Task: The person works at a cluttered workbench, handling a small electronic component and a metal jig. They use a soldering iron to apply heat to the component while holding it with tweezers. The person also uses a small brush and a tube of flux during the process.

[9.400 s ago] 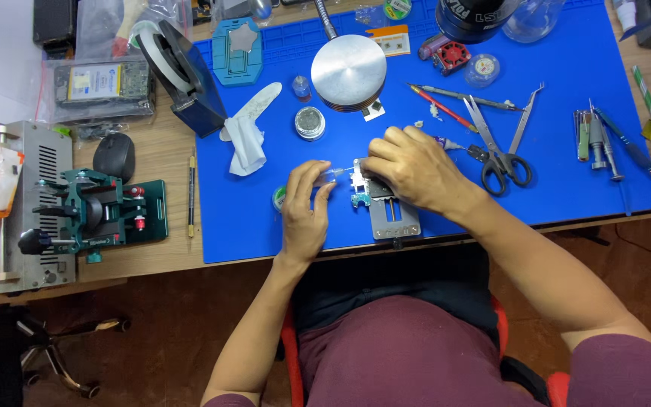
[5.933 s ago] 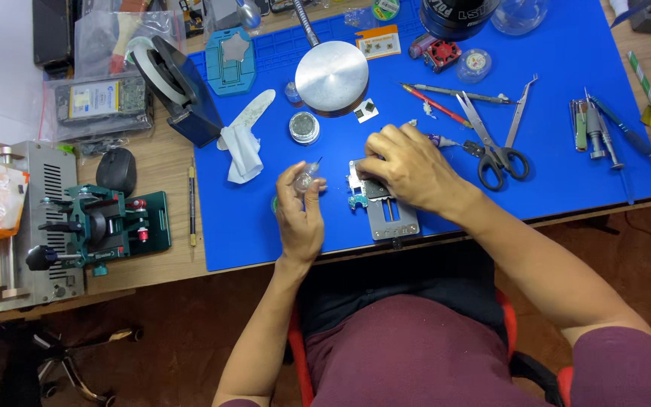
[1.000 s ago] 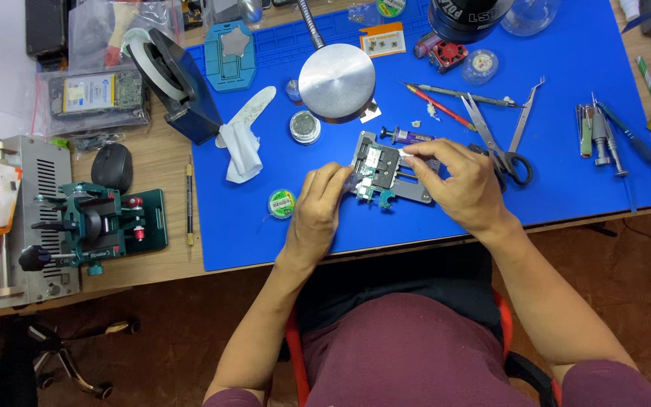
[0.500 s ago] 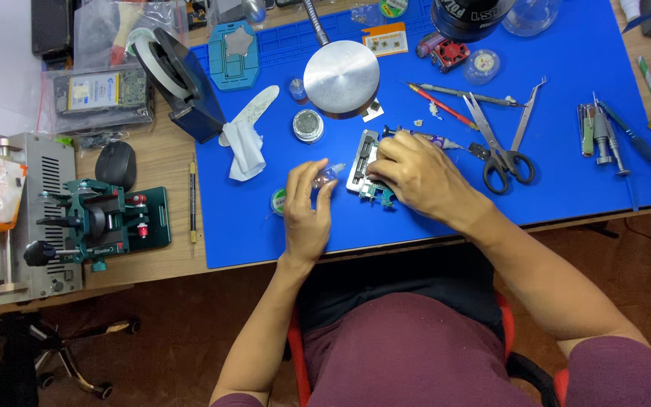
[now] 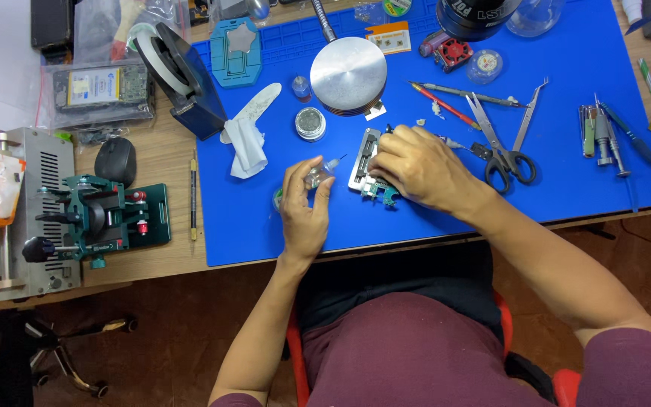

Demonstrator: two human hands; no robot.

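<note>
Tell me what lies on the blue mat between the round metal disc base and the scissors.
In the head view, between the round metal disc base and the scissors lie a red-handled tool, a thin grey metal tool and small white scraps.

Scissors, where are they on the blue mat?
In the head view, the scissors lie on the blue mat, just beyond the right hand, between a red pen and silver tweezers.

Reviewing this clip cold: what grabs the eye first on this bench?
The big blue mat dominates the wooden desk, strewn with tools. At its centre the right hand presses on a metal fixture, while the left hand pinches a small clear bottle beside it. A shiny round metal base sits just above, with scissors to the right.
</note>
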